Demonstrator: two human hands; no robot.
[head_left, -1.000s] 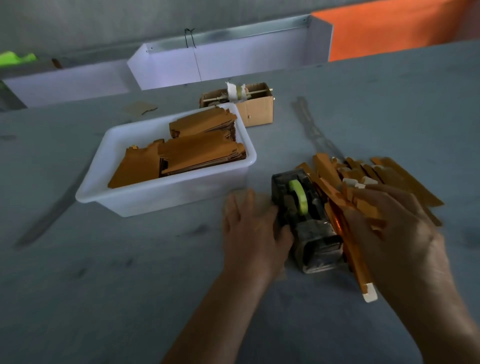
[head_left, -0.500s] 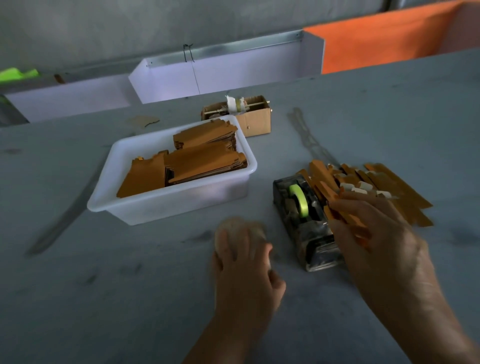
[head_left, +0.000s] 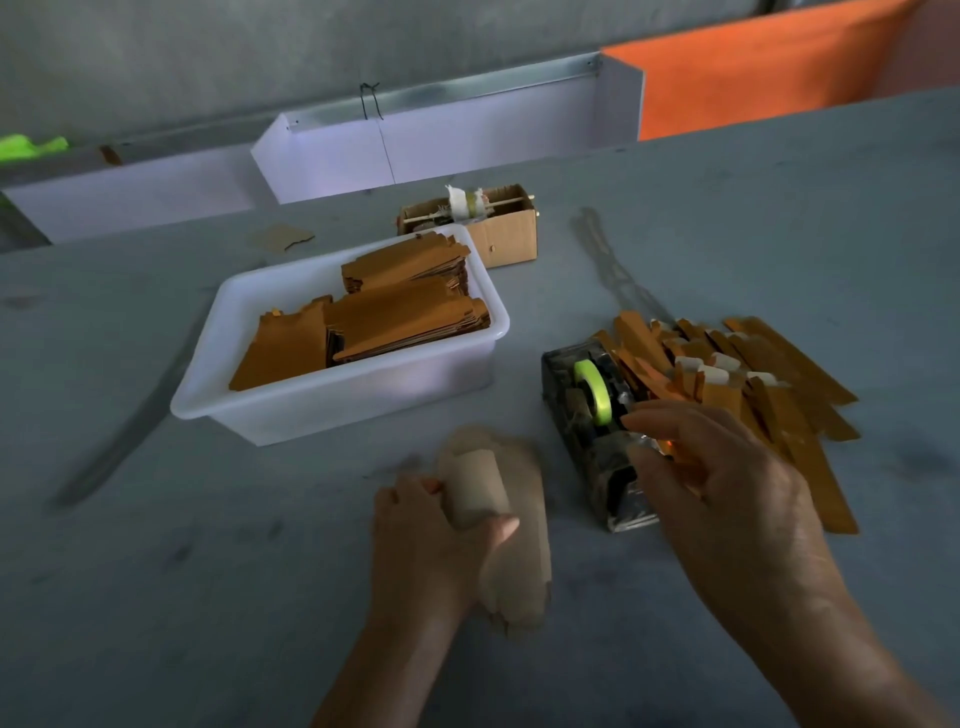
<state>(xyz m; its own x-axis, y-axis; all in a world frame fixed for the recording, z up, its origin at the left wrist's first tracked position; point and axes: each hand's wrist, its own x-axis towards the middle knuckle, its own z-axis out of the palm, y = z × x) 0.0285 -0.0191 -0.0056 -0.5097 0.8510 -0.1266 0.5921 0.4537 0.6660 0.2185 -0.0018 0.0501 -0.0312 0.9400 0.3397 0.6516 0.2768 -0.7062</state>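
Head view shows two hands at work over one grey table (head_left: 156, 597). One left hand (head_left: 431, 545) grips one pale cardboard piece (head_left: 519, 571), thumb across its front and fingers curled behind; the piece is blurred and sits low over the table, just left of the tape dispenser (head_left: 592, 415). One right hand (head_left: 727, 499) hangs over the near end of that single dispenser with fingers bent. Orange shows beneath them, but I cannot tell whether the hand holds a strip. The dispenser carries one green roll (head_left: 595, 389). One loose heap of orange strips (head_left: 779, 395) lies against its right side, too many and too overlapped to count, several with white tips. Left of the dispenser stands one white tub (head_left: 337, 410) holding three stacks of brown cardboard (head_left: 405, 322). Behind the tub is one small open box (head_left: 509, 239), touching or nearly touching its far corner. One cardboard scrap (head_left: 280, 236) lies apart to the left. Two white trays (head_left: 441, 150) line the far edge.
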